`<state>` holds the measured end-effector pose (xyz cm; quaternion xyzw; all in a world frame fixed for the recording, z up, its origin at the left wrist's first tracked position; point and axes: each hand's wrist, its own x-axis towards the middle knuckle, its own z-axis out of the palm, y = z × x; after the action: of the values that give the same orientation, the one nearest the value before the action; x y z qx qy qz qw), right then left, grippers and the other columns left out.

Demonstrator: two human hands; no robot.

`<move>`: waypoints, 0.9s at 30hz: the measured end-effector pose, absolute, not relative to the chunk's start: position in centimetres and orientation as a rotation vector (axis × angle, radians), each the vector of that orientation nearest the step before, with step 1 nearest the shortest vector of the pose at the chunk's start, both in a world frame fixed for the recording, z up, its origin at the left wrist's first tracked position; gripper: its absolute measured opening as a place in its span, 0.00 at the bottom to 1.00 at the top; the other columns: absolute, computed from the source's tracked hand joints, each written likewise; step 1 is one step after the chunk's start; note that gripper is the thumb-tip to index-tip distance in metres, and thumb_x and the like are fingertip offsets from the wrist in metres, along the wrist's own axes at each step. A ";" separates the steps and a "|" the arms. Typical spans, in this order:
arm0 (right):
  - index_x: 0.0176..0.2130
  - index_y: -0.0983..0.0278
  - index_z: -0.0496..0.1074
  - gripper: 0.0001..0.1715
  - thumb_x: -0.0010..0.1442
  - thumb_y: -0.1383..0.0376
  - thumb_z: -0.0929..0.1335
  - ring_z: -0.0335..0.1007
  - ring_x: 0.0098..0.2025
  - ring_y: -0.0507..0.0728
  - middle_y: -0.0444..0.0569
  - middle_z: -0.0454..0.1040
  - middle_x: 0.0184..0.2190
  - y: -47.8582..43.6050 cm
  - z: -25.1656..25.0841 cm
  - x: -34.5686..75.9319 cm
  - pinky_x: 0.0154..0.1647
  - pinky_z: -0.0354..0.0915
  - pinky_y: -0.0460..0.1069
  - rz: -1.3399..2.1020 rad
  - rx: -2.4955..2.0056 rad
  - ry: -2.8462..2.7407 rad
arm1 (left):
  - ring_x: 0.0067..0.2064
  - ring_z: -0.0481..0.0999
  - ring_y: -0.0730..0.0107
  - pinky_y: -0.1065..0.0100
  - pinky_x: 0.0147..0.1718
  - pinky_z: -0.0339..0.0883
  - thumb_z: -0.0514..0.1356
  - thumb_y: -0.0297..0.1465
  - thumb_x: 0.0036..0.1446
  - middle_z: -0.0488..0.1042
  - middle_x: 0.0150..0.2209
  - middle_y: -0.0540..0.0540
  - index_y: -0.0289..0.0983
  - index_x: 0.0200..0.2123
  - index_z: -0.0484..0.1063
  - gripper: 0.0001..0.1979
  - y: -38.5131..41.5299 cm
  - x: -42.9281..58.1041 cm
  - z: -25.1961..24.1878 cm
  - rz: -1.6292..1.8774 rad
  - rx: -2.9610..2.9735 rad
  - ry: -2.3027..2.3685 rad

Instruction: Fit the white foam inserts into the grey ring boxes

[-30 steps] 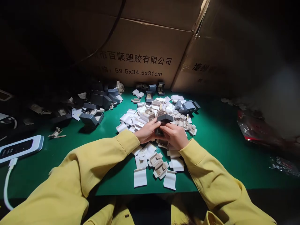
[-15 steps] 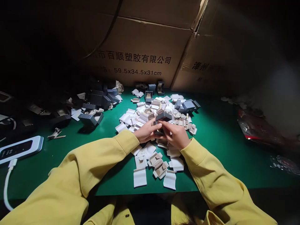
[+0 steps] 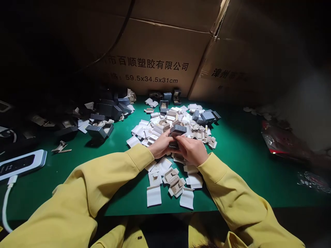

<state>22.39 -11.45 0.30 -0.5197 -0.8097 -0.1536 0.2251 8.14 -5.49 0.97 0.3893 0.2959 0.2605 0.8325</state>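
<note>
Both hands meet over the middle of the table around a small dark hinged jewellery box [image 3: 178,129]. My left hand [image 3: 161,146] grips its left side, fingers wrapped round it. My right hand [image 3: 192,148] is closed at its right and front, with the thumb and fingertips at the opening. The lid's top shows above the fingers; the inside is hidden from me. Under and around the hands lies a pile of white and grey folded card inserts [image 3: 144,131]. Nearer to me are flattened inserts [image 3: 174,182] and a white card square [image 3: 154,196].
Dark boxes [image 3: 99,131] lie heaped on the left, others [image 3: 207,116] at the pile's right. An opened box [image 3: 164,106] stands behind. Large cartons [image 3: 160,44] wall off the back. A white device [image 3: 23,164] with a cable is at left, a red plastic bag [image 3: 281,139] at right.
The box's lid has tilted in my hands, so its top now faces me more. My right fingers have shifted slightly across its front. The piles are unchanged.
</note>
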 end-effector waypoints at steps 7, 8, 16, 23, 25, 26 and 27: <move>0.39 0.66 0.71 0.14 0.64 0.65 0.59 0.70 0.31 0.54 0.52 0.76 0.32 -11.4 0.3 22.5 0.26 0.57 0.46 -0.338 -1.427 -2.237 | 0.31 0.75 0.69 0.63 0.28 0.75 0.57 0.19 0.45 0.73 0.41 0.42 0.37 0.47 0.64 0.23 -5.6 8.3 1.1 0.573 0.837 0.643; 0.40 0.66 0.71 0.15 0.64 0.65 0.58 0.70 0.31 0.54 0.52 0.76 0.31 -11.4 0.3 22.5 0.26 0.57 0.46 -0.331 -1.431 -2.235 | 0.31 0.75 0.69 0.63 0.28 0.75 0.58 0.19 0.45 0.73 0.41 0.42 0.37 0.47 0.64 0.23 -5.7 8.3 1.1 0.576 0.840 0.645; 0.44 0.64 0.71 0.13 0.63 0.66 0.60 0.65 0.39 0.56 0.53 0.74 0.37 -11.5 0.9 22.3 0.33 0.60 0.48 -0.368 -1.392 -2.249 | 0.32 0.75 0.69 0.62 0.29 0.76 0.55 0.17 0.46 0.73 0.36 0.46 0.39 0.49 0.63 0.25 -5.8 8.3 1.1 0.591 0.847 0.652; 0.40 0.64 0.72 0.12 0.62 0.67 0.60 0.64 0.40 0.57 0.53 0.73 0.39 -11.3 0.5 22.3 0.33 0.60 0.48 -0.493 -1.453 -2.186 | 0.31 0.75 0.69 0.65 0.26 0.75 0.57 0.22 0.49 0.71 0.40 0.43 0.39 0.49 0.62 0.22 -5.8 8.3 1.0 0.578 0.897 0.646; 0.40 0.64 0.72 0.12 0.63 0.67 0.60 0.64 0.41 0.57 0.54 0.72 0.39 -11.4 0.5 22.1 0.34 0.60 0.49 -0.503 -1.489 -2.173 | 0.32 0.75 0.69 0.66 0.25 0.75 0.57 0.22 0.50 0.71 0.41 0.44 0.40 0.50 0.62 0.23 -5.7 8.3 0.9 0.577 0.900 0.636; 0.39 0.64 0.72 0.12 0.63 0.67 0.60 0.63 0.41 0.58 0.54 0.72 0.39 -11.4 0.6 22.0 0.34 0.60 0.49 -0.508 -1.510 -2.173 | 0.32 0.75 0.69 0.66 0.25 0.75 0.57 0.22 0.51 0.71 0.41 0.44 0.40 0.50 0.62 0.22 -5.7 8.3 0.9 0.579 0.901 0.638; 0.39 0.64 0.72 0.13 0.63 0.67 0.60 0.63 0.41 0.58 0.54 0.72 0.39 -11.4 0.6 21.9 0.35 0.60 0.49 -0.515 -1.529 -2.177 | 0.31 0.75 0.70 0.67 0.24 0.74 0.57 0.22 0.51 0.71 0.41 0.43 0.40 0.50 0.62 0.22 -5.7 8.3 0.8 0.582 0.904 0.644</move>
<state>21.87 -11.41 0.62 -0.5511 -0.7847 -0.1858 0.2145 8.31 -5.74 0.84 0.4229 0.3014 0.2723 0.8100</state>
